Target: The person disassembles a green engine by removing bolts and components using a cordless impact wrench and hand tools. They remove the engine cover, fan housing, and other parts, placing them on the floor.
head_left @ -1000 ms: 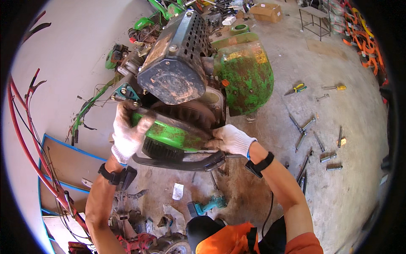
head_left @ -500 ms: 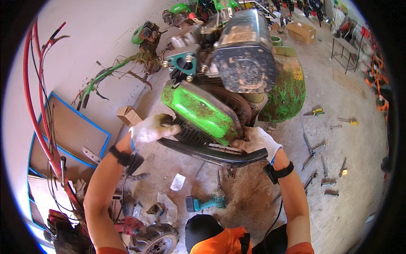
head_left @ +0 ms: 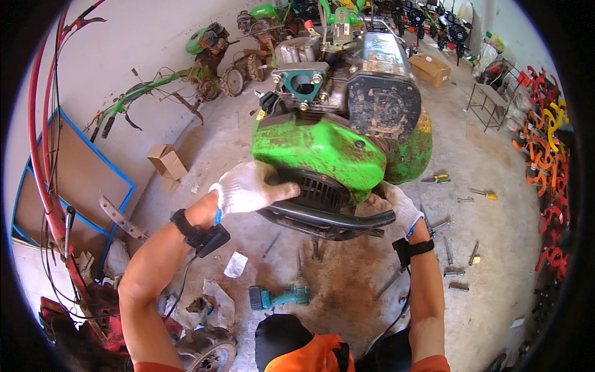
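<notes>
1. The green cover (head_left: 319, 144) sits at the engine's (head_left: 338, 98) near side.
2. At its near left, your left hand (head_left: 246, 186) spreads thumb from fingers.
3. Your right hand (head_left: 400, 206) is near right, finger state unclear.

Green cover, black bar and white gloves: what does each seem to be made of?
Green cover: probably painted sheet metal, glossy with brown rust-like or dirt stains; moulded plastic can't be ruled out.
Black bar: likely metal tube, painted or coated; its smooth, rounded surface has a slight shine.
White gloves: apparently knitted fabric, perhaps cotton; they look matte, soft and close-fitting.
</notes>
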A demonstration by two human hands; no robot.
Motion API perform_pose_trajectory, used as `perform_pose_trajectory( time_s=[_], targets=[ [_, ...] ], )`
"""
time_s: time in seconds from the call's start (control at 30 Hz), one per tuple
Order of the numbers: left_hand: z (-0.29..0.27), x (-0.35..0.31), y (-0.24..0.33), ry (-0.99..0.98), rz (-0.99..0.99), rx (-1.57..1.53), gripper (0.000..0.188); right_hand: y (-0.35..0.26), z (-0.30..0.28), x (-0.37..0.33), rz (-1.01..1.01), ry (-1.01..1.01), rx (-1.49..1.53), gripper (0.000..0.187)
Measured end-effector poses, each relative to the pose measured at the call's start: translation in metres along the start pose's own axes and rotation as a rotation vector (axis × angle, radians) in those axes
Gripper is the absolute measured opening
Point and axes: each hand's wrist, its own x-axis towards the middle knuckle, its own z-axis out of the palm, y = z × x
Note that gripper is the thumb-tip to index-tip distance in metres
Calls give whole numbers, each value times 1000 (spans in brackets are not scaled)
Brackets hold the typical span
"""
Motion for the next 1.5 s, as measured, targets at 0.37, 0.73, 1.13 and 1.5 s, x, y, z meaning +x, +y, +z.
perform_pose_trajectory(
  time_s=[0.37,0.73,1.13,1.5],
  targets=[
    [68,-105,-32,946,339,-315,21,-94,27,-31,-191,310,-379,91],
    [407,-181,-159,44,-154,12,67,-115,100,-30,-190,587,-776,93],
    [483,-153,-189,-71,-187,-75,69,-93,89,-26,-393,624,-659,63],
    [323,-222,-129,327,134,-795,32,-92,104,12,-575,634,-367,73]
  ],
)
